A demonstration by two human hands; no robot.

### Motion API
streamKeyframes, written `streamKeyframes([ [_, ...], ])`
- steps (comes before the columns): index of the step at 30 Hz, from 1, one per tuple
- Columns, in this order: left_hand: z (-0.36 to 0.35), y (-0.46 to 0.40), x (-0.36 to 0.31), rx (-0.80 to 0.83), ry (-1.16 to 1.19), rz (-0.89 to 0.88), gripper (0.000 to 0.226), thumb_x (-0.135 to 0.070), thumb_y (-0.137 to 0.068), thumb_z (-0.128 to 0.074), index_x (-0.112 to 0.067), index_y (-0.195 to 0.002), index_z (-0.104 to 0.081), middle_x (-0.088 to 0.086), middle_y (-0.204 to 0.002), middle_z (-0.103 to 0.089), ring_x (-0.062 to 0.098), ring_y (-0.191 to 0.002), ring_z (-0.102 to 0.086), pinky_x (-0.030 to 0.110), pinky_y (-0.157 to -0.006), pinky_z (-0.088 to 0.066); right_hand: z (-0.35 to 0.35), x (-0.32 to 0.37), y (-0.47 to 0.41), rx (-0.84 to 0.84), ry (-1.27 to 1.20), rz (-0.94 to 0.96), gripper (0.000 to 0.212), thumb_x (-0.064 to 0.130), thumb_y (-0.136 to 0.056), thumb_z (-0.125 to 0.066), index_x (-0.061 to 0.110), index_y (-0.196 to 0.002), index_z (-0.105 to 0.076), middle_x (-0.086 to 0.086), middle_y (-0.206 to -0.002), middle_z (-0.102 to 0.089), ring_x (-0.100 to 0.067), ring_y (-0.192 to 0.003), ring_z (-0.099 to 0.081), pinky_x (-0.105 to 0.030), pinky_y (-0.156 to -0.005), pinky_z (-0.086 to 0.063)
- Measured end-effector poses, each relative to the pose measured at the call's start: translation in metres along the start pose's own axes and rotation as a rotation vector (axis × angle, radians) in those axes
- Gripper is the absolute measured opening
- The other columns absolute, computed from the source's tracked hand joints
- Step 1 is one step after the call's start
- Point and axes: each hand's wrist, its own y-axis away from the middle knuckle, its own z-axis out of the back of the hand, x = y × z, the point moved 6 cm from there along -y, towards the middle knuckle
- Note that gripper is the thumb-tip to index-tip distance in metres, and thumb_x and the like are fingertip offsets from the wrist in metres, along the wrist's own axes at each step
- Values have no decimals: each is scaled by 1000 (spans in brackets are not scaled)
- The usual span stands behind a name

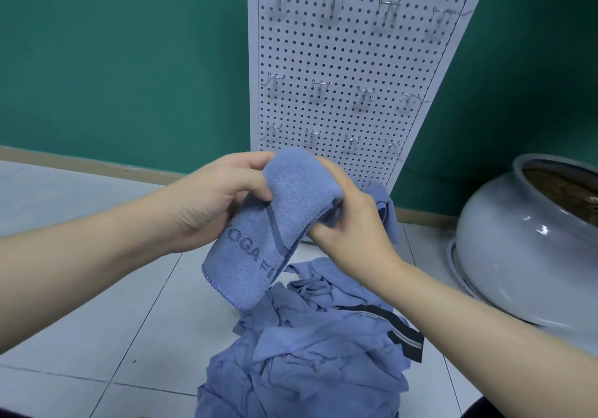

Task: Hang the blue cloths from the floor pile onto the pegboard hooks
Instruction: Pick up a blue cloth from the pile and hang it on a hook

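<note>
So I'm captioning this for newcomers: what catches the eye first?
Both hands, left and right, hold a blue cloth at centre. Below it lies the pile on the floor; behind stands the white pegboard, its hooks bare.

Even, soft indoor light, no hard shadows, small white glare spots on the glazed pot [530, 243], faint shadows behind the pegboard hooks [333, 0], wide-angle bending at the edges, slight motion blur, forearms stretched in the corners.
</note>
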Motion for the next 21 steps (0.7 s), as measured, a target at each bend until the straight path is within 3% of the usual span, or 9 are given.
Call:
streamKeyframes([
  [2,-2,-1,0,-12,-8,-10,52,-2,-70,-46,-8,-116,-68,8,-103,-72,19,-88,-65,26,-75,-56,1,0,0,-33,-51,-28,58,0,-85,-65,33,-133,-58,8,-95,-74,-16,-77,-64,-25,-72,-54],
  [5,0,-3,2,-67,-35,-11,45,1,-76,-47,-12,-113,-69,5,-100,-73,18,-87,-66,30,-77,-55,6,3,0,-88,-27,-28,55,-4,-86,-57,39,-121,-60,0,-74,-67,-17,-56,-46,-22,-56,-42],
  [7,2,-5,4,-103,-76,-24,42,-3,-75,-50,-19,-109,-71,5,-99,-73,18,-86,-67,30,-77,-55,6,5,0,-93,-32,-31,55,-4,-88,-56,40,-121,-61,-4,-76,-68,-24,-60,-50,-31,-56,-46],
  [9,3,-5,3,-138,-126,-43,36,0,-83,-55,-23,-105,-71,4,-96,-74,18,-83,-68,27,-73,-57,5,5,0,-90,-77,-53,53,-3,-90,-55,42,-117,-62,-5,-86,-71,-33,-77,-59,-38,-70,-52],
  [12,3,-5,5,-200,-188,-45,30,4,-98,-50,-20,-108,-64,7,-93,-76,18,-77,-68,28,-68,-56,1,0,2,-92,-80,-116,35,3,-97,-54,35,-106,-64,-1,-88,-69,-26,-81,-61,-36,-75,-52],
  [15,8,-6,11,-335,-271,-76,22,-10,-96,-65,-22,-114,-60,11,-107,-75,18,-82,-68,33,-75,-55,0,-8,4,-100,-101,-213,17,11,-101,-53,22,-93,-64,0,-80,-66,-9,-72,-55,-32,-71,-50],
  [18,16,-6,8,-571,-521,-221,37,-30,-80,-82,-29,-108,-58,-3,-97,-66,11,-73,-59,27,-72,-52,4,-14,4,-126,-114,-273,25,14,-102,-52,25,-81,-59,16,-66,-59,1,-64,-49,-17,-63,-43],
  [21,3,-4,0,-605,-748,-344,20,-18,-84,-77,-28,-96,-64,-8,-79,-60,6,-61,-50,24,-63,-45,6,-17,3,-127,-60,-297,30,15,-101,-51,28,-74,-55,20,-60,-55,0,-59,-45,-16,-58,-37],
])
